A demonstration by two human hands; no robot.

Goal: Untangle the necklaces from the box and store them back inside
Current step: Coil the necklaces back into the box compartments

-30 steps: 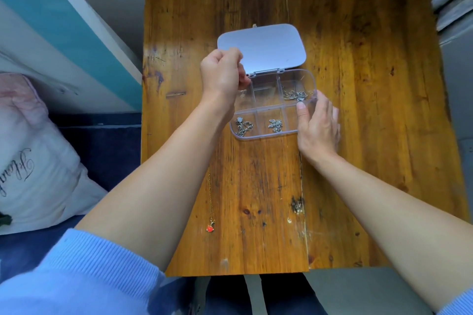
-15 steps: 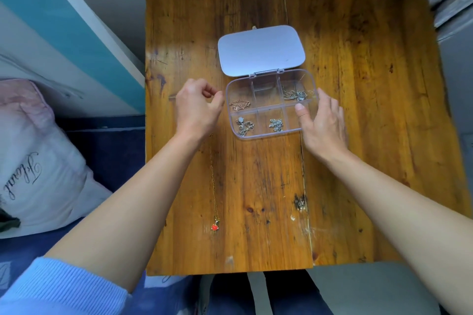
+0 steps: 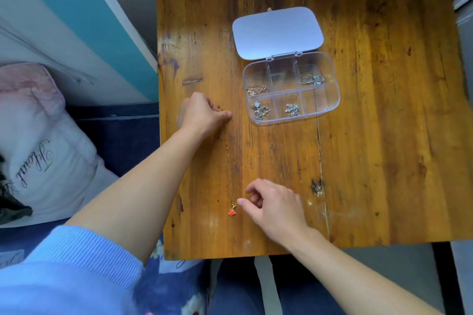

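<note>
Illumination: bright, diffuse daylight. The table (image 3: 384,161) carries a warm sheen across its middle, strongest beside the box lid (image 3: 277,32), which reflects a flat, pale glare. The far right corner reads darker. Shadows under my left hand (image 3: 202,116) and right hand (image 3: 273,206) are faint and soft-edged. Wide-angle distortion bows the table's left edge. Focus is slightly soft overall — the necklace chain (image 3: 229,161) smears into a thin line.

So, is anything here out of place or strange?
Only the gold necklace with red pendant: it lies stretched on the wooden table, outside the open organizer box, its far end pinched by the left hand.
</note>
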